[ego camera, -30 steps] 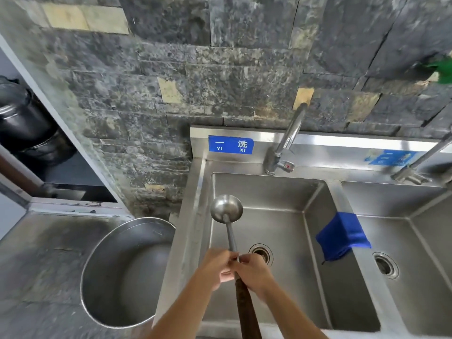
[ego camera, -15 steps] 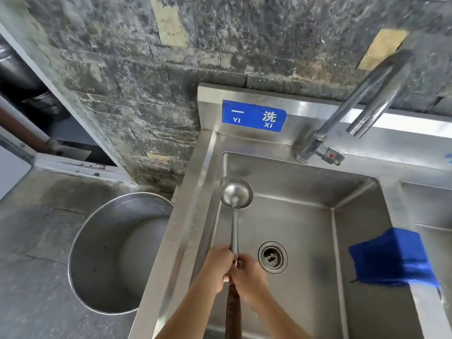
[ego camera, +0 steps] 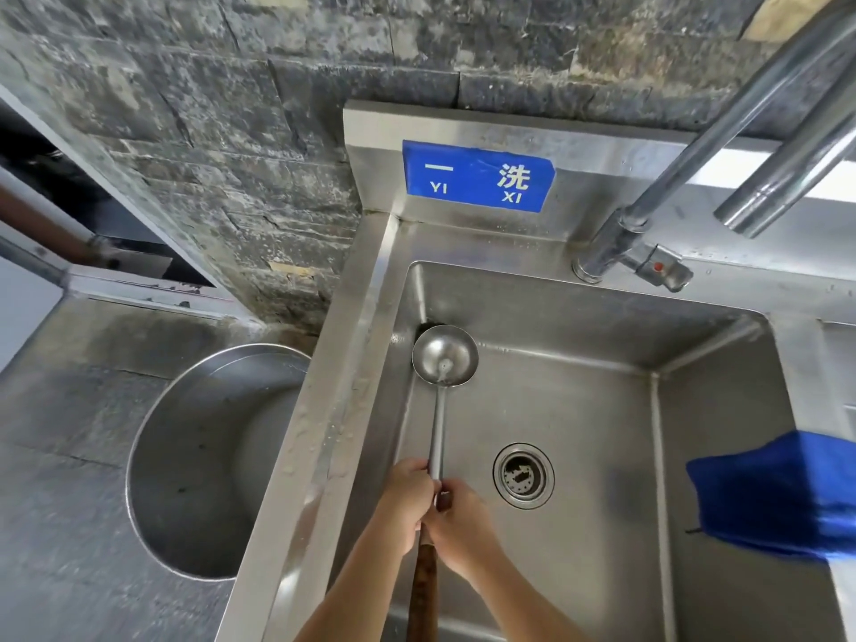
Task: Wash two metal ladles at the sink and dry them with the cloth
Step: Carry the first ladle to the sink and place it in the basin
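At the centre of the frame, a metal ladle (ego camera: 443,391) is held over the left basin of a stainless steel sink (ego camera: 579,317). Its long axis runs nearly vertical in the picture, from the lower centre edge up toward the basin's upper left corner; the round bowl, open side toward the camera, points up-frame and lies close to that corner, while the brown wooden handle end points down-frame and leaves the picture at the bottom. Left hand (ego camera: 407,502) and right hand (ego camera: 463,525) meet at the junction of the metal shaft and the wooden handle, each grip clenched around the ladle, the left hand slightly higher in the frame and the two touching. Both forearms enter from the lower edge. To the right of the shaft, in the basin floor, lies the round drain (ego camera: 523,476). At the right edge, a blue cloth (ego camera: 778,498) hangs over the divider beside the basin, well apart from the ladle. Upper right: a chrome faucet (ego camera: 648,234) rises from the sink's back ledge, its spout running off-frame. Upper centre: a blue label (ego camera: 477,176) with white characters and the letters "YI XI" is fixed to the backsplash. Left of the sink, a large empty metal pot (ego camera: 208,456) stands on a dark grey surface (ego camera: 60,525). A dark stone wall (ego camera: 278,85) fills the top of the frame.
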